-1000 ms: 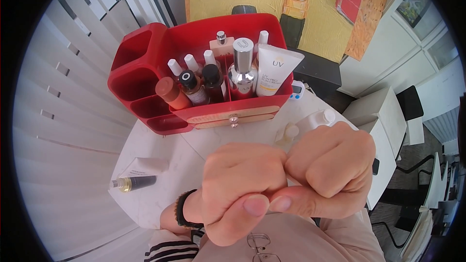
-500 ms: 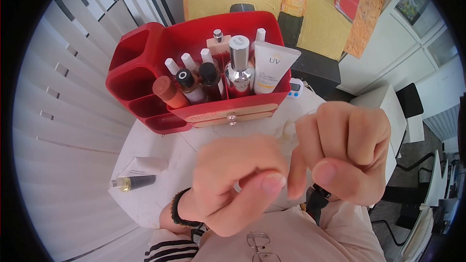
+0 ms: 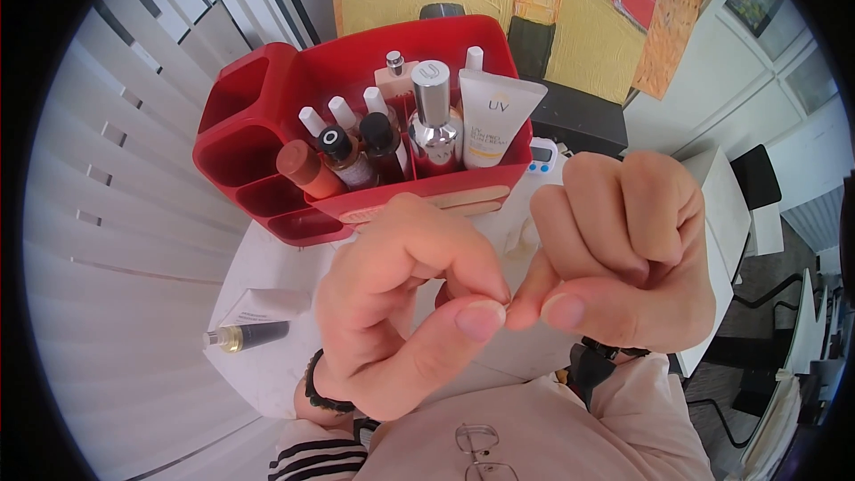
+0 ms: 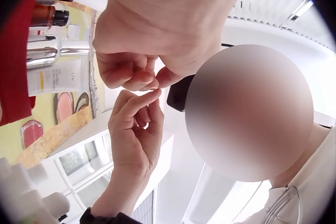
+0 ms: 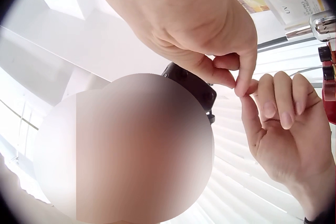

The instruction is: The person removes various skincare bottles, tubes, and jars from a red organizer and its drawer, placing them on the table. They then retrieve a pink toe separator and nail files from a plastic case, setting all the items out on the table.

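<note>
In front of my chest both hands meet fingertip to fingertip. My left hand (image 3: pixel 405 307) bends its index finger down onto the thumb, leaving a round gap behind the tips. My right hand (image 3: pixel 628 254) has its fingers curled, with the thumb lying along the index finger, whose tip reaches the left thumb tip. The left wrist view shows the left hand (image 4: pixel 152 29) above the right hand (image 4: pixel 136 132), tips together. From the right wrist, the right hand (image 5: pixel 194 29) pinches thumb to index beside the left hand (image 5: pixel 291 124). I cannot tell whether a tiny thing lies between the fingertips.
Beyond the hands, a red organizer (image 3: pixel 383 205) holds several bottles and a white sunscreen tube (image 3: pixel 499 120). A small glass bottle (image 3: pixel 245 336) lies at the left on the white table (image 3: pixel 276 272). A small white device (image 3: pixel 541 156) stands right of the organizer.
The hands were pressed together as fists, parted, and now touch at the fingertips. The right hand has risen; the left hand has shifted left and its index finger has lifted into an arch.
</note>
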A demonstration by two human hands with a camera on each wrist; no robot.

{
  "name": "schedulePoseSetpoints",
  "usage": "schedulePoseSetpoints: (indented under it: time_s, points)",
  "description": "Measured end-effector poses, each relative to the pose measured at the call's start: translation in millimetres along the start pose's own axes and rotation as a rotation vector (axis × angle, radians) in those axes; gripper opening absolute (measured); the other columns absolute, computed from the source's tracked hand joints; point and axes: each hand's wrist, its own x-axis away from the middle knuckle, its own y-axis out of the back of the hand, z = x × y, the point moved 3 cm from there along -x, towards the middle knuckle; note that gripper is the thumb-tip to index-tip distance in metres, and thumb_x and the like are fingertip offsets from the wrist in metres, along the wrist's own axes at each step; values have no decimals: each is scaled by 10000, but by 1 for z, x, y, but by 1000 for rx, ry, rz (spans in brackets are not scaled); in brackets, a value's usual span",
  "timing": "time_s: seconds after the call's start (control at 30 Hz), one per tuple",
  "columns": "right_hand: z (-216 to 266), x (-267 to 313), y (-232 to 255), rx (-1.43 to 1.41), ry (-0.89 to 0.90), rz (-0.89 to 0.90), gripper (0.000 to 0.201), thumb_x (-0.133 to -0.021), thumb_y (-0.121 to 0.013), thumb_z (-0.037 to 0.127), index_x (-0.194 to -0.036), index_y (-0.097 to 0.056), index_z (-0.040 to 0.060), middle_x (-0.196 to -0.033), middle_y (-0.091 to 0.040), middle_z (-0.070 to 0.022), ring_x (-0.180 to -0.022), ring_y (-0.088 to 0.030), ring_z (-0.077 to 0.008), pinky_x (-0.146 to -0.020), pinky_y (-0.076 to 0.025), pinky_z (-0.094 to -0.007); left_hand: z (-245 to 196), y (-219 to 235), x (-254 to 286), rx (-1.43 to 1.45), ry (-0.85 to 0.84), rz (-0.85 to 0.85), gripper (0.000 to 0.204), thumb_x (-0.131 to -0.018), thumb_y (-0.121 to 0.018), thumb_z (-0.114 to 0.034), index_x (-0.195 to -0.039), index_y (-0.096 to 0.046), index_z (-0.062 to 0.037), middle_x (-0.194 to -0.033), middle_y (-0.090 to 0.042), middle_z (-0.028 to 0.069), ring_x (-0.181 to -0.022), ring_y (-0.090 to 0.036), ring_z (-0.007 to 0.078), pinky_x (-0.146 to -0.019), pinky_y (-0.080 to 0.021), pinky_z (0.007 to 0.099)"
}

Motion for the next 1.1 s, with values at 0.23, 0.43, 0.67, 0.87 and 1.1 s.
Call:
schedulePoseSetpoints:
  time_s: [0.23,0.43,0.67,0.87,1.1]
  points:
    - [-4,0,-1,-103,-27,1,508,-683,-556,-366,-705,-350,97,-766,-466,-42,-687,-504,-154,-848,-652,-494,-7,-10,-2,-48,95,-153,337,-962,-723,-274,-977,-513,-10,-710,-543,33,-565,-438,70,-521,-316,240]
    - [-11,-1,-5,-248,-82,-41,531,-664,-571,-363,-705,-336,111,-751,-466,-20,-685,-470,-135,-505,-411,-277,-3,-11,-5,89,48,-46,253,-985,-689,-191,-1000,-528,4,-667,-567,56,-489,-460,75,-435,-321,232]
    - [-15,-3,-6,-330,-150,-118,529,-658,-597,-327,-706,-340,132,-731,-463,6,-658,-458,-116,-496,-342,-268,-1,-12,-9,264,53,37,202,-1002,-647,-140,-1029,-514,10,-648,-611,111,-451,-528,96,-420,-361,222]
    - [-23,-4,-5,-425,-173,-83,509,-689,-609,-279,-714,-343,154,-734,-457,27,-656,-464,-108,-550,-352,-266,-3,-13,-7,294,66,5,193,-998,-659,-110,-1018,-511,13,-642,-615,109,-439,-522,98,-425,-349,219]
    - [-24,-5,-6,-462,-229,-96,496,-711,-600,-271,-716,-345,155,-737,-452,27,-665,-471,-114,-560,-362,-274,-3,-13,-6,264,61,-18,205,-1007,-666,-132,-1000,-514,6,-653,-622,116,-457,-534,99,-431,-358,221]
